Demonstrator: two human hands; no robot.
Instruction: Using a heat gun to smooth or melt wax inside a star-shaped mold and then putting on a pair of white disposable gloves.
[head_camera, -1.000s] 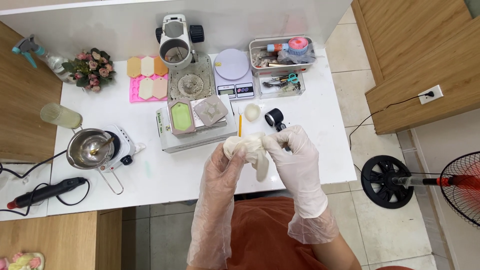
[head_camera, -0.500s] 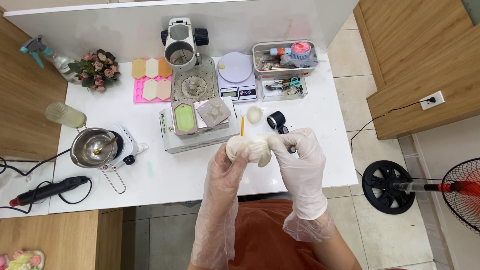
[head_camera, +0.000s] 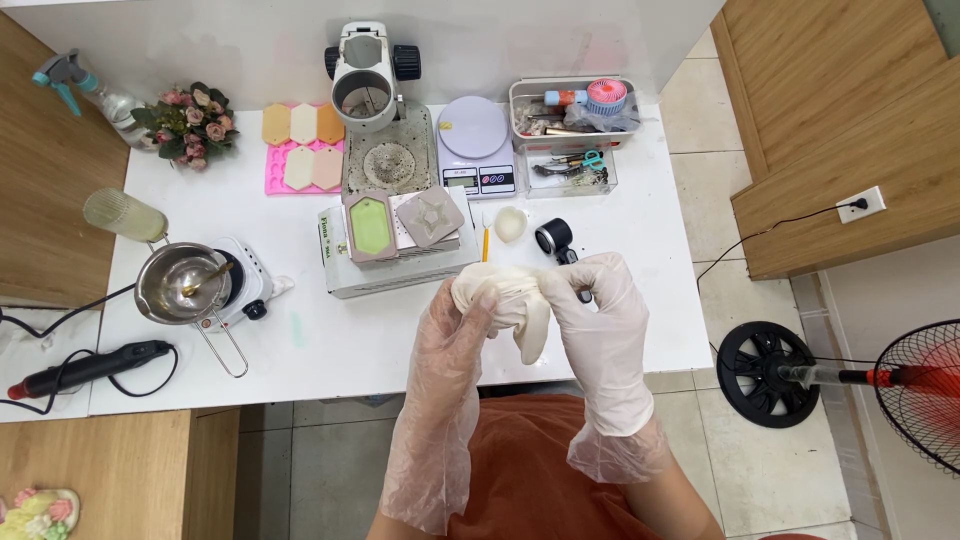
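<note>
Head view, items listed from the wearer outward. Left hand (head_camera: 455, 325) and right hand (head_camera: 600, 310), each in a thin clear disposable glove, meet over the near edge of the white table (head_camera: 300, 350); both are clamped on one crumpled cream-white glove (head_camera: 510, 300) bunched between them, a loose end hanging down toward the wearer. Just beyond the right hand: a small black round magnifier (head_camera: 553, 238). Beside it, a cream oval lump (head_camera: 510, 224) and a thin yellow-handled tool (head_camera: 485, 242). Left of these, a white box (head_camera: 390, 270) carrying two moulds, one with a green fill (head_camera: 368, 224), one grey (head_camera: 430, 220). Near left: a metal pot (head_camera: 185, 283) on a small white hotplate (head_camera: 245, 285), a black corded heat tool (head_camera: 85, 367) at the table's near-left corner, a frosted jar lying on its side (head_camera: 125, 214). Farther back: a digital kitchen scale (head_camera: 475, 145), a white-bodied machine with black knobs (head_camera: 365, 80), a pink silicone mould with pale hexagonal pieces (head_camera: 300, 150), a clear tray of small tools (head_camera: 575, 135). Far left corner: a small bouquet of pink flowers (head_camera: 190, 120) and a spray bottle (head_camera: 75, 85). Off the table to the right, on the tiled floor: a standing fan (head_camera: 860, 380).
</note>
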